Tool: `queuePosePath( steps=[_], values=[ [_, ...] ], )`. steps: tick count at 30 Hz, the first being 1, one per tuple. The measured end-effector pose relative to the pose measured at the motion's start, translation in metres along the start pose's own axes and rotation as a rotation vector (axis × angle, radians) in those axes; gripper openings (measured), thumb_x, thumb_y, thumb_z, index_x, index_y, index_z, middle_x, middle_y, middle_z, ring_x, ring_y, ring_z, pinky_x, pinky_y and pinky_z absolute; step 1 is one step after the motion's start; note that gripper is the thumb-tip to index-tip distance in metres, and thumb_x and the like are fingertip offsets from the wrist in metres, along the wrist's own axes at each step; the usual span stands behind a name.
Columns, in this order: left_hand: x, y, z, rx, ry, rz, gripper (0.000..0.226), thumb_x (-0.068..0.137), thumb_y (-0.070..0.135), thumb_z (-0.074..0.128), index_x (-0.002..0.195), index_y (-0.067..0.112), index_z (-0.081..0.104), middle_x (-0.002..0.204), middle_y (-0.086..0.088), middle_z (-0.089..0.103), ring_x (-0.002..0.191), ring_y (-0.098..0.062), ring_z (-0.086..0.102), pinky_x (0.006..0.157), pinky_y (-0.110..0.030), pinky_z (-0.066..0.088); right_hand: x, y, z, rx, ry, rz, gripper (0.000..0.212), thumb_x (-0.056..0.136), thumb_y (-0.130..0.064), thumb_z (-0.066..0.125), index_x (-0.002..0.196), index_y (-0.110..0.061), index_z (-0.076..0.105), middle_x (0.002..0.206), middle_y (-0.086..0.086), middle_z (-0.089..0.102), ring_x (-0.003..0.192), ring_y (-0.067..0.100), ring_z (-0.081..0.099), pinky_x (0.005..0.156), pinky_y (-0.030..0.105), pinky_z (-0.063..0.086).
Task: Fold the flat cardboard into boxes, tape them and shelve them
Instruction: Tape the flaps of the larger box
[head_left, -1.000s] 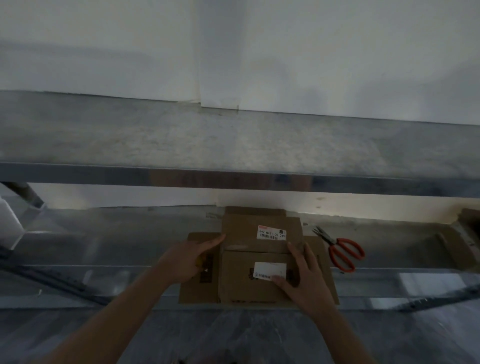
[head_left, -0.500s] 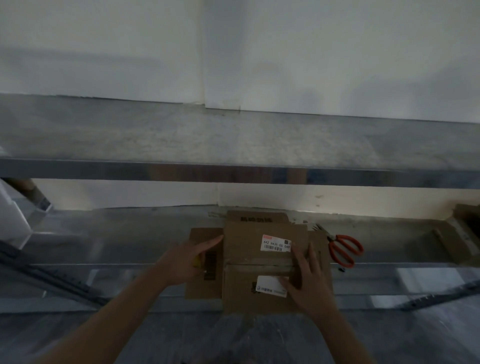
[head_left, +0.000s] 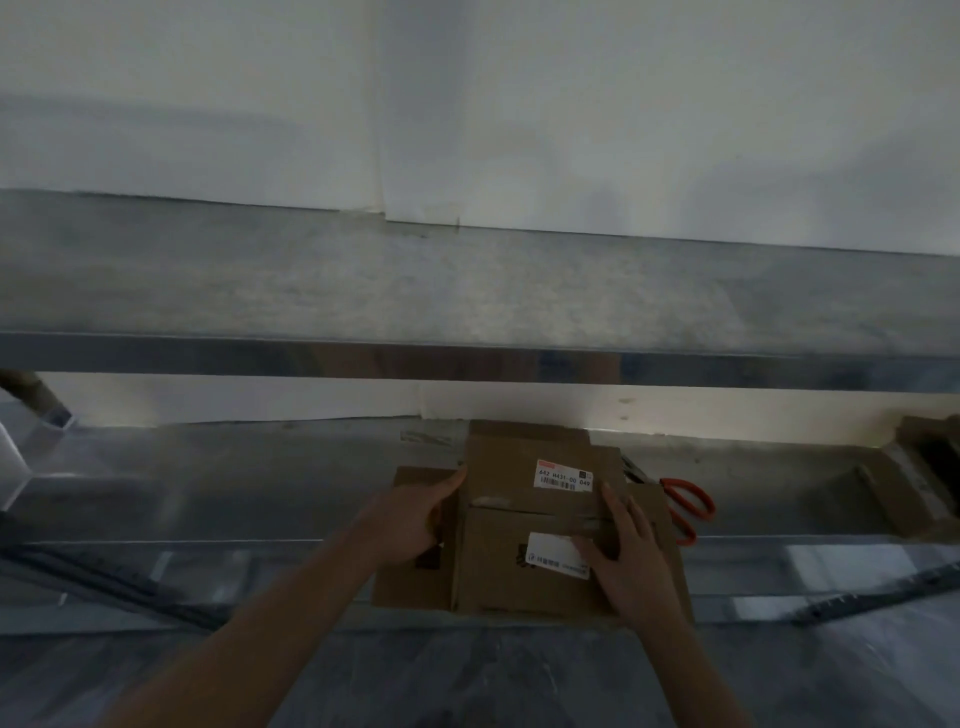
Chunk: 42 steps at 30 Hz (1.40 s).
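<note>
Shifted slightly rightward since a moment ago, the cardboard box (head_left: 540, 525) now hides more of the red-handled scissors (head_left: 688, 501) lying just behind its right side. A long metal shelf (head_left: 467, 291) spans the scene above, against a pale wall (head_left: 519, 104). Below it, the box rests on the lower metal desk (head_left: 234, 493), top flaps folded shut, a flat flap spread out at its left. The left hand (head_left: 413, 517) lies open with its fingers pressed against the box's left side. The right hand (head_left: 631, 558) rests flat and open on the top flaps, beside a white label (head_left: 556, 556). A second label (head_left: 563, 474) sits on the far flap.
</note>
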<state>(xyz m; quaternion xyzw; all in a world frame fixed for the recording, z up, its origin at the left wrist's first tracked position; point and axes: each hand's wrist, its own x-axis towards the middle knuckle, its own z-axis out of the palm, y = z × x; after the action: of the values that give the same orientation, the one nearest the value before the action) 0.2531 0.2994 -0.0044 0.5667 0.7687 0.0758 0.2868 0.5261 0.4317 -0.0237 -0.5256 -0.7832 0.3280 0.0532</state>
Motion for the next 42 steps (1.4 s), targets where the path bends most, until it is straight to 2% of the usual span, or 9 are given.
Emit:
queuePosePath(
  steps=[10,13,17,26,28,31,34,40,42],
  values=[
    [0.034,0.004,0.01,-0.088,0.002,-0.032,0.101,0.084,0.008,0.057,0.146,0.053,-0.007,0.098,0.003,0.065,0.071,-0.008,0.06,0.062,-0.03,0.055,0.034,0.005,-0.023,-0.016,0.003,0.013,0.077,0.09,-0.056,0.057,0.153,-0.043,0.015,0.162,-0.003,0.018,0.139,0.024,0.037,0.109,0.045,0.036],
    [0.046,0.004,0.008,-0.102,0.021,-0.037,0.101,0.084,0.004,0.056,0.147,0.053,-0.006,0.12,-0.003,0.061,0.083,-0.012,0.061,0.07,-0.033,0.056,0.043,-0.001,-0.025,-0.006,0.012,0.021,0.077,0.09,-0.057,0.057,0.153,-0.042,0.017,0.162,-0.003,0.019,0.141,0.025,0.035,0.111,0.046,0.035],
    [0.057,0.002,0.002,-0.096,0.032,-0.048,0.102,0.084,0.001,0.056,0.143,0.057,-0.004,0.142,-0.005,0.048,0.086,-0.01,0.057,0.059,-0.017,0.041,0.049,-0.008,-0.027,0.014,0.028,0.019,0.076,0.089,-0.057,0.058,0.153,-0.041,0.02,0.162,-0.002,0.021,0.141,0.025,0.036,0.109,0.045,0.037],
    [0.029,-0.002,0.006,0.036,0.07,0.011,0.105,0.087,0.007,0.058,0.127,0.074,-0.013,0.153,0.001,0.037,0.103,-0.015,0.061,0.074,-0.022,0.051,0.032,0.014,-0.041,0.152,-0.115,-0.027,0.077,0.087,-0.049,0.066,0.15,-0.044,0.023,0.161,-0.002,0.021,0.142,0.025,0.031,0.115,0.052,0.031],
    [0.019,0.0,0.008,0.017,0.071,0.013,0.103,0.088,0.006,0.056,0.132,0.072,-0.01,0.148,0.0,0.044,0.088,-0.011,0.063,0.07,-0.025,0.055,0.024,0.016,-0.038,0.117,-0.135,-0.053,0.08,0.086,-0.049,0.067,0.15,-0.047,0.019,0.162,-0.002,0.017,0.143,0.026,0.029,0.115,0.05,0.031],
    [0.009,0.004,0.007,0.01,0.071,0.003,0.1,0.089,0.009,0.056,0.135,0.069,-0.008,0.114,0.002,0.064,0.068,-0.007,0.061,0.057,-0.02,0.051,0.016,0.014,-0.033,0.11,-0.107,-0.066,0.084,0.085,-0.05,0.067,0.149,-0.05,0.013,0.163,-0.004,0.011,0.146,0.025,0.024,0.114,0.048,0.028],
    [0.001,0.01,0.005,-0.007,0.057,-0.005,0.102,0.088,0.008,0.057,0.137,0.067,-0.008,0.079,0.009,0.058,0.061,-0.008,0.058,0.05,-0.02,0.046,0.009,0.016,-0.031,0.096,-0.075,-0.059,0.087,0.083,-0.053,0.067,0.149,-0.05,0.01,0.163,-0.005,0.009,0.147,0.025,0.021,0.114,0.051,0.028],
    [-0.008,0.009,0.003,0.027,0.066,0.011,0.104,0.087,0.012,0.06,0.134,0.07,-0.012,0.111,0.006,0.063,0.06,0.0,0.049,0.046,-0.01,0.033,-0.002,0.019,-0.03,0.117,-0.076,-0.093,0.092,0.085,-0.046,0.069,0.149,-0.051,0.004,0.163,-0.004,0.007,0.146,0.026,0.022,0.115,0.053,0.029],
    [-0.01,0.009,0.004,0.032,0.056,0.025,0.106,0.086,0.012,0.061,0.133,0.071,-0.014,0.108,0.007,0.062,0.061,0.001,0.049,0.045,-0.01,0.033,-0.005,0.018,-0.029,0.131,-0.071,-0.108,0.095,0.086,-0.04,0.071,0.151,-0.048,0.002,0.163,-0.003,0.009,0.146,0.026,0.022,0.115,0.052,0.029]
  ],
)
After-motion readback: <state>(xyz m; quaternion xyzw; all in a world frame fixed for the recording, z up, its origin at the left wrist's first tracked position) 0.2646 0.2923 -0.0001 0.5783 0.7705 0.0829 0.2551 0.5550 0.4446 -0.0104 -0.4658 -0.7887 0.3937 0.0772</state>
